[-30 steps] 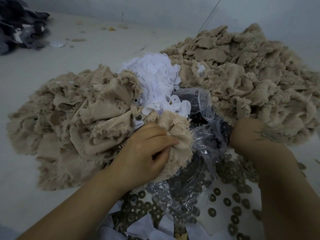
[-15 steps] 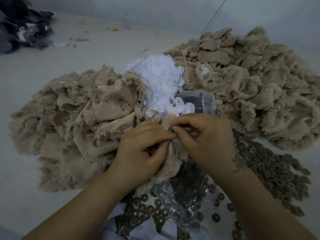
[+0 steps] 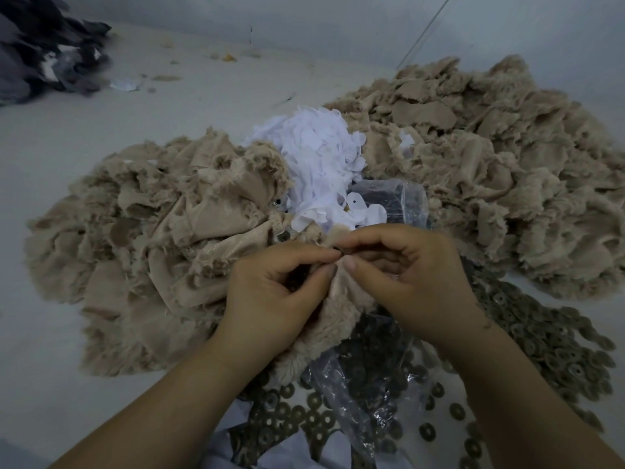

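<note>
The fur piece (image 3: 341, 296) is sitting right between the two hands, at the near edge of the left fur pile (image 3: 152, 252) and over a clear bag (image 3: 362, 397). The left hand (image 3: 270, 296) is pinching its top edge, thumb and forefinger curled tight. The right hand (image 3: 419, 275) is pinching the same spot, fingertips meeting around a dark speck (image 3: 338, 253) too small to identify. White scraps (image 3: 321, 157) are lying just behind, a bigger fur pile (image 3: 490, 170) is sprawling to the right, and brown rings (image 3: 541, 333) are lying scattered near the right wrist.
</note>
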A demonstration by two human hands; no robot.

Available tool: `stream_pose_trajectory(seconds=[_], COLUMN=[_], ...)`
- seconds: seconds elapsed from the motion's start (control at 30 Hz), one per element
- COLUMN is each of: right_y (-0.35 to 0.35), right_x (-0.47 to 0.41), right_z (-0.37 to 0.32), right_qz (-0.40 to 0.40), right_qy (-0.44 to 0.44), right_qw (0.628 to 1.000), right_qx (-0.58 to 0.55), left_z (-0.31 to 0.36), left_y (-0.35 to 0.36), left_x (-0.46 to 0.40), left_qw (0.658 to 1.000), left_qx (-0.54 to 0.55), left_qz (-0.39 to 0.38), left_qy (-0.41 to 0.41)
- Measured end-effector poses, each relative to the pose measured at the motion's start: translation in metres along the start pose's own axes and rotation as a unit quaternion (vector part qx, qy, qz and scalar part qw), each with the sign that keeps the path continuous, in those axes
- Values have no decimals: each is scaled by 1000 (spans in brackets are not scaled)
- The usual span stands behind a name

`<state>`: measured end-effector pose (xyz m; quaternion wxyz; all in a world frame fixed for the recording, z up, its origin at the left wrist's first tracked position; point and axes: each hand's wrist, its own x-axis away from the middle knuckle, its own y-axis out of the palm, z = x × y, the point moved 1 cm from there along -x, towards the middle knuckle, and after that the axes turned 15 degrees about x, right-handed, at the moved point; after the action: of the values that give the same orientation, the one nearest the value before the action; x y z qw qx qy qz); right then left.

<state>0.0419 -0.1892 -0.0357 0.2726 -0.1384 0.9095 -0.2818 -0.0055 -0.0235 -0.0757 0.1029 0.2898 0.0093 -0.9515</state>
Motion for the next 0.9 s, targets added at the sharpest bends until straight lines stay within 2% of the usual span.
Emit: stream_pose_trajectory(seconds=[0.17, 0.43, 0.63, 0.8, 0.9], right_y=[0, 3, 5, 4, 6], right_x=[-2, -1, 0, -1, -1], right_z=[2, 0, 0, 0, 1], right_qz=[-49, -46, -36, -54, -32], right_qy=[-12, 2, 65, 116, 138], right_qw=[999, 997, 990, 978, 975], right_qx=[18, -54, -119, -165, -171], left_z=[2, 9, 11, 8, 6], left_y=[0, 1, 6, 5, 9], left_x=[1, -2, -1, 0, 2], left_qw=[1000, 998, 983, 981, 980], left_qx=[20, -55, -141, -132, -140], left_qz=[-7, -25, -37, -58, -52], left_qy=[-23, 33, 116, 130, 134])
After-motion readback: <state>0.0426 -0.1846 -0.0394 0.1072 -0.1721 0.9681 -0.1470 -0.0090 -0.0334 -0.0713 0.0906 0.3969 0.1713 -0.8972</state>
